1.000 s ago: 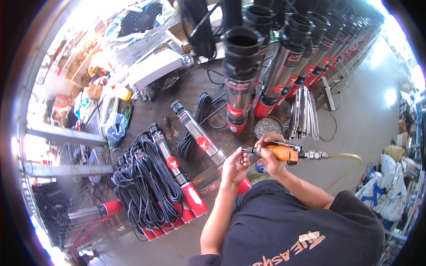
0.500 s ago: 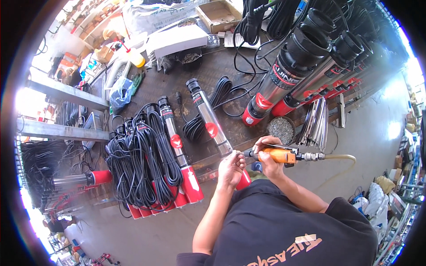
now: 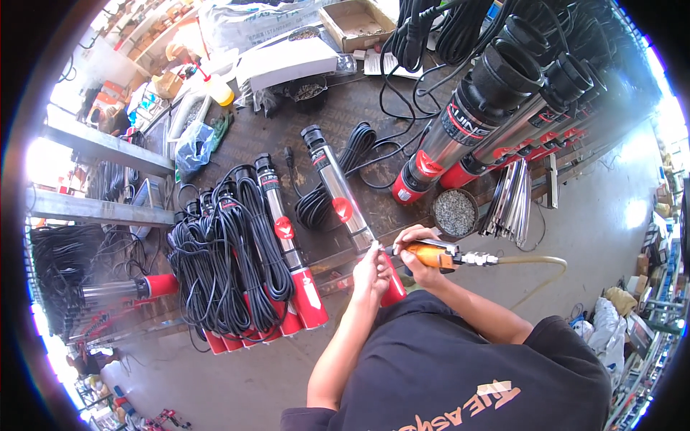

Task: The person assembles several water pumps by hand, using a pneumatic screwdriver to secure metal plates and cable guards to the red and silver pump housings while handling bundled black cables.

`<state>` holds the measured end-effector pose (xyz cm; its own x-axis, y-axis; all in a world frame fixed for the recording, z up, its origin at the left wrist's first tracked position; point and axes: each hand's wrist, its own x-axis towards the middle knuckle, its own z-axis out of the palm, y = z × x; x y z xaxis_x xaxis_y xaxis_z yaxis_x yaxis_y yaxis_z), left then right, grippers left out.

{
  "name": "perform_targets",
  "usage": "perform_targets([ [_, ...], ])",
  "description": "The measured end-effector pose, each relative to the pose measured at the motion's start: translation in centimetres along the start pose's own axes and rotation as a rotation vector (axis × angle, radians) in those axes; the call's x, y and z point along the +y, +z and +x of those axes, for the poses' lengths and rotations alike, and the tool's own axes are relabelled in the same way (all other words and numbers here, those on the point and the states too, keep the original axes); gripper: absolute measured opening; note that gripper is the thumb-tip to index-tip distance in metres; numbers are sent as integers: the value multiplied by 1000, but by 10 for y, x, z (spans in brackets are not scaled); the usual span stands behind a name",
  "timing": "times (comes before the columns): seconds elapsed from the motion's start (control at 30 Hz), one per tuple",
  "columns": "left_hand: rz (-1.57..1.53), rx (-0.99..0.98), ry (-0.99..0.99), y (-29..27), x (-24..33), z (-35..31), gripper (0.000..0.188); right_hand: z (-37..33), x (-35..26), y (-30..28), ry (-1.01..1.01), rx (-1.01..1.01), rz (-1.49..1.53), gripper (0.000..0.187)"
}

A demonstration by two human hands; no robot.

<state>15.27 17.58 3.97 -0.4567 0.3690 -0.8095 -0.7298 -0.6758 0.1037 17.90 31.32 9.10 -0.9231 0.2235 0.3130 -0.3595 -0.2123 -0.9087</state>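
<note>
A slim steel submersible pump point(image 3: 351, 215) with a black top and a red lower end point(image 3: 393, 289) lies in front of me, its red end over the table's near edge. My left hand point(image 3: 371, 274) is closed in a pinch at the pump's lower part; whatever sits between the fingertips is too small to make out. My right hand point(image 3: 424, 273) wraps round an orange air screwdriver point(image 3: 435, 255), whose tip points left, close to the left fingertips. From its back end runs a yellowish air hose point(image 3: 535, 259). A coiled black cable point(image 3: 316, 207) lies beside the pump.
Several similar pumps with bundled black cables point(image 3: 223, 266) lie to the left. Larger steel pumps point(image 3: 467, 122) stand on the right, near a bowl of small metal parts point(image 3: 455, 213) and a bunch of metal strips point(image 3: 508, 205). A white box point(image 3: 287, 63) sits farther back.
My right hand has brought the air screwdriver left, nearer to the pump and my left fingertips. The hose has shifted left with it. My left hand stays pinched, barely moved.
</note>
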Motion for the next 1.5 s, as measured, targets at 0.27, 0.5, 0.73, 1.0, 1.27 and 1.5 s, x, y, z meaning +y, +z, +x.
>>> perform_targets([
  [0.27, -204, 50, -69, 1, 21, 12, 14, 13, 27, 7, 203, 105, 67, 25],
  [0.5, 320, 49, 116, -16, 42, -1, 14, 24, 45, 6, 272, 232, 55, 28],
  [0.73, 442, 33, 391, -41, 38, 21, 17, 20, 52, 11, 158, 90, -11, 27],
  [1.0, 403, 57, 340, -47, 39, 21, 23, 13, 71, 8, 149, 130, 76, 26],
  [1.27, 506, 76, 387, -37, 77, 32, 34, 14, 82, 9, 122, 120, 3, 22],
  [1.5, 1111, 142, 521, -16, 77, 57, 44, 24, 44, 6, 147, 259, -6, 25],
])
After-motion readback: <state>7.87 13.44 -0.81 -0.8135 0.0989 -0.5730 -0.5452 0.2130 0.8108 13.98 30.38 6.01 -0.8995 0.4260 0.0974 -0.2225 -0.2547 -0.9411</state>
